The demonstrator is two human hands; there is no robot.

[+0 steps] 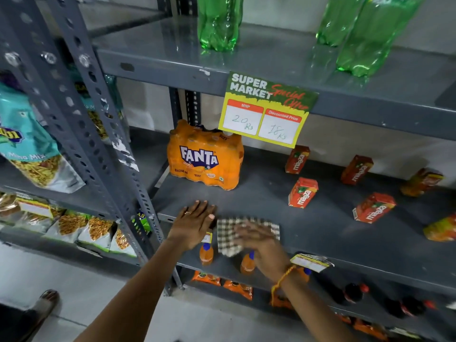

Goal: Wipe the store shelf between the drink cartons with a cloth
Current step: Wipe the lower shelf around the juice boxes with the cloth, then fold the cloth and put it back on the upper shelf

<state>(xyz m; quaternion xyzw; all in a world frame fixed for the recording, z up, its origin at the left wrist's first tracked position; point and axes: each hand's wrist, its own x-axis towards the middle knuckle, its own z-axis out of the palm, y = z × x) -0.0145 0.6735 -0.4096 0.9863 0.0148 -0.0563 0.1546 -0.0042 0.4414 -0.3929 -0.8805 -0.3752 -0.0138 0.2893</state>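
A checked brown-and-white cloth [228, 236] lies flat at the front edge of the grey middle shelf [320, 233]. My right hand [259, 240] rests on top of it, blurred, fingers spread and pressing down. My left hand [195, 223] lies flat on the shelf just left of the cloth, fingers together, holding nothing. Several red Maaza drink cartons stand spaced apart to the right: the nearest carton [303, 192], one behind it [297, 159], another [356, 169] further right, and a tilted one [373, 207].
An orange Fanta multipack [204, 161] stands at the shelf's back left. A price sign [266, 109] hangs from the upper shelf, which bears green bottles [218, 23]. Small orange bottles [206, 254] and dark bottles sit on the shelf below. Snack bags [29, 149] fill the left rack.
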